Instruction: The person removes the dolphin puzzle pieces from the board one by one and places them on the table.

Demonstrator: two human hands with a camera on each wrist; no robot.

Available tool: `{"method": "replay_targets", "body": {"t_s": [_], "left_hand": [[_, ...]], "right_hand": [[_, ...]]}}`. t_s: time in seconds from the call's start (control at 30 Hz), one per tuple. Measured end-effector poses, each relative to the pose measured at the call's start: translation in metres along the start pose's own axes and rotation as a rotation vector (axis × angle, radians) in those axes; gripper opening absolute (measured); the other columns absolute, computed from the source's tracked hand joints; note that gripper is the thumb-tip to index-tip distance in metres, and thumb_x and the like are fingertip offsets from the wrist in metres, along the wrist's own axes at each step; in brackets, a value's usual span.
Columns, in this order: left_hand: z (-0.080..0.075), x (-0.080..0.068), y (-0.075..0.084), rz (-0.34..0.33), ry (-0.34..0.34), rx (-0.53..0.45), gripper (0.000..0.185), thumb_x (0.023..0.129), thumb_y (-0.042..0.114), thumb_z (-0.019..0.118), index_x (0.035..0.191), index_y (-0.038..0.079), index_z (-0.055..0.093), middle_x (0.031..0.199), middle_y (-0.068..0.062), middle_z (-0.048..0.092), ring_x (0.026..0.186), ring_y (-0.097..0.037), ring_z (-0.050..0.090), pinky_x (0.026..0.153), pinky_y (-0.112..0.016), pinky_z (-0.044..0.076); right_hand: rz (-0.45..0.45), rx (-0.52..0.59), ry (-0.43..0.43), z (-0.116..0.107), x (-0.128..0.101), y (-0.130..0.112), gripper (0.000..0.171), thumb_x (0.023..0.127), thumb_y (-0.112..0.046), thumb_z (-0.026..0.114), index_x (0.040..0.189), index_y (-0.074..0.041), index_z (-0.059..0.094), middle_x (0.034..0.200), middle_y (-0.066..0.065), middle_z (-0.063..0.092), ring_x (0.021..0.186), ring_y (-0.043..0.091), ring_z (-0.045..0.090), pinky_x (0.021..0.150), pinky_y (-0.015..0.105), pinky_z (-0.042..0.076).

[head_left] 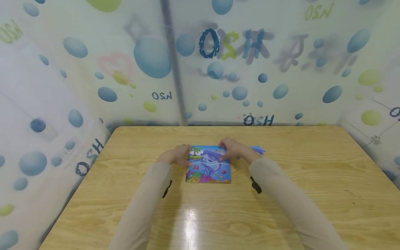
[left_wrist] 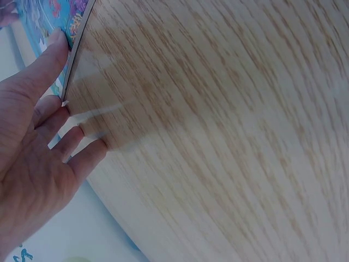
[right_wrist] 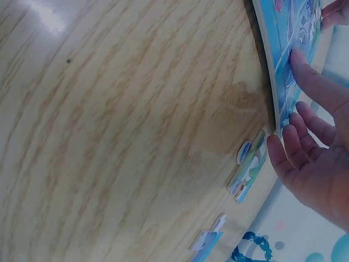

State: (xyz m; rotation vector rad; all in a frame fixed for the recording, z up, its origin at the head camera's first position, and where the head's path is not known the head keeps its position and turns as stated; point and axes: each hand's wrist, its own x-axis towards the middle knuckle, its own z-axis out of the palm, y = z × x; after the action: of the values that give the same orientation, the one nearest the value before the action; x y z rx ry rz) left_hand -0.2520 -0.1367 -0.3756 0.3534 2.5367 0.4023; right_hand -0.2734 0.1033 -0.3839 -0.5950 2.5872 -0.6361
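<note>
A colourful dolphin jigsaw puzzle board (head_left: pixel 208 165) lies flat on the wooden table (head_left: pixel 125 194), near its middle. My left hand (head_left: pixel 178 155) rests at the board's left edge, fingers straight, thumb touching the puzzle board (left_wrist: pixel 70 33). My right hand (head_left: pixel 232 150) lies on the board's upper right corner, fingers straight, fingertips (right_wrist: pixel 299 57) pressing the picture (right_wrist: pixel 289 33). Two loose puzzle pieces (right_wrist: pixel 248 166) (right_wrist: pixel 207 240) lie on the table just right of the board, and one piece (head_left: pixel 258 150) shows in the head view.
The table sits in a booth with walls (head_left: pixel 218 69) printed with blue and green bubbles on three sides. The table's far edge (head_left: pixel 231 127) lies close behind the puzzle. A bright glare (head_left: pixel 190 218) lies on the near tabletop.
</note>
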Motion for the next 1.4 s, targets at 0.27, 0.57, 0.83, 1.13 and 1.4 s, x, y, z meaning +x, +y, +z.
{"method": "replay_targets", "body": {"t_s": [0.27,0.57,0.83,1.13,1.4], "left_hand": [[0.0,0.0,0.002,-0.016,-0.006,0.012,0.075,0.088,0.03,0.063,0.148,0.009,0.022,0.156,-0.016,0.015,0.145,-0.036,0.01,0.117,-0.054,0.014],[-0.001,0.001,0.001,-0.01,0.002,0.011,0.076,0.088,0.029,0.064,0.147,0.007,0.022,0.156,-0.017,0.016,0.144,-0.036,0.011,0.118,-0.053,0.014],[0.0,0.003,0.0,-0.007,0.0,0.015,0.077,0.088,0.029,0.064,0.148,0.008,0.021,0.156,-0.016,0.015,0.145,-0.036,0.01,0.118,-0.053,0.013],[0.0,0.003,0.001,-0.008,0.0,0.014,0.077,0.087,0.03,0.064,0.147,0.007,0.022,0.156,-0.017,0.016,0.144,-0.036,0.011,0.118,-0.052,0.014],[0.0,0.003,0.001,-0.009,0.003,0.016,0.078,0.088,0.031,0.064,0.148,0.007,0.02,0.156,-0.017,0.014,0.144,-0.037,0.01,0.117,-0.054,0.014]], "right_hand": [[0.06,0.029,0.023,0.0,-0.001,-0.003,0.054,0.078,-0.017,0.075,0.122,0.003,0.051,0.121,0.02,0.047,0.113,0.031,0.047,0.103,0.043,0.041],[0.053,0.129,0.068,0.002,-0.001,-0.003,0.042,0.082,-0.007,0.069,0.119,-0.002,0.051,0.127,0.023,0.05,0.117,0.035,0.05,0.102,0.046,0.042],[0.047,0.257,0.052,0.0,-0.003,-0.001,0.034,0.087,-0.004,0.062,0.12,-0.004,0.053,0.124,0.023,0.049,0.107,0.031,0.053,0.084,0.036,0.049],[0.032,0.338,0.082,-0.004,-0.007,0.008,0.032,0.087,-0.004,0.062,0.118,-0.002,0.054,0.12,0.024,0.051,0.103,0.029,0.054,0.079,0.034,0.052],[-0.001,0.399,0.066,-0.01,-0.017,0.018,0.037,0.087,0.0,0.059,0.122,0.004,0.051,0.105,0.018,0.053,0.085,0.018,0.054,0.076,0.032,0.055]]}}
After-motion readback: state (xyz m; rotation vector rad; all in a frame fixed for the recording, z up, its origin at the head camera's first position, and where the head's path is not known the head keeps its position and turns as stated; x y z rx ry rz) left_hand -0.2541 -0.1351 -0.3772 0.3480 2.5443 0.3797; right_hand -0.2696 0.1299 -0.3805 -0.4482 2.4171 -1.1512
